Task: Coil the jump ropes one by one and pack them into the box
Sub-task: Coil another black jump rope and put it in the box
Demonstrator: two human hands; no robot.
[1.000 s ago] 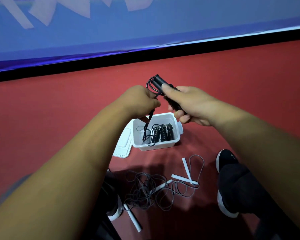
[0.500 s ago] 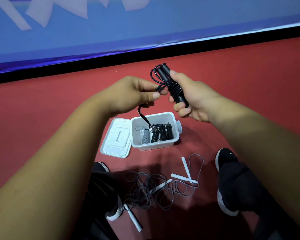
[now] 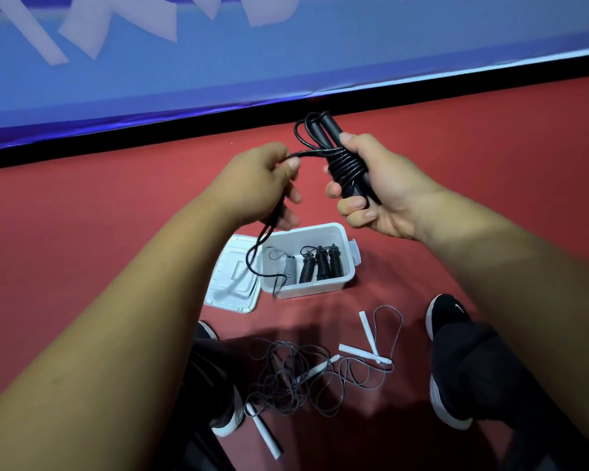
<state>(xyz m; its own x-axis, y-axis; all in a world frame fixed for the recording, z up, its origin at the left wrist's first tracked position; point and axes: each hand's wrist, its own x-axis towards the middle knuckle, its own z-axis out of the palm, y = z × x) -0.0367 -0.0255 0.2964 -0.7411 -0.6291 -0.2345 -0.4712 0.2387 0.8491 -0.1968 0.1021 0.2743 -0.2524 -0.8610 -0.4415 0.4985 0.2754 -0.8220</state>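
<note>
My right hand (image 3: 385,195) grips the two black handles of a black jump rope (image 3: 346,163), held upright with several turns of cord wound around them. My left hand (image 3: 262,186) pinches the free cord to the left of the handles; the slack hangs down from it to the box. The white box (image 3: 334,232) stands open on the red floor below my hands, holding several coiled black ropes (image 3: 322,266) and a grey one (image 3: 289,270). Loose grey ropes with white handles (image 3: 306,375) lie tangled nearer to me.
The box's white lid (image 3: 233,280) lies flat against its left side. My black shoes sit at either side of the loose ropes, left shoe (image 3: 225,413) and right shoe (image 3: 447,355). A blue wall banner (image 3: 286,56) with a black base strip runs along the far edge of the floor.
My left hand has moved out to the left, drawing the cord taut from the handles. More turns now sit on the bundle, and my right hand has lifted slightly.
</note>
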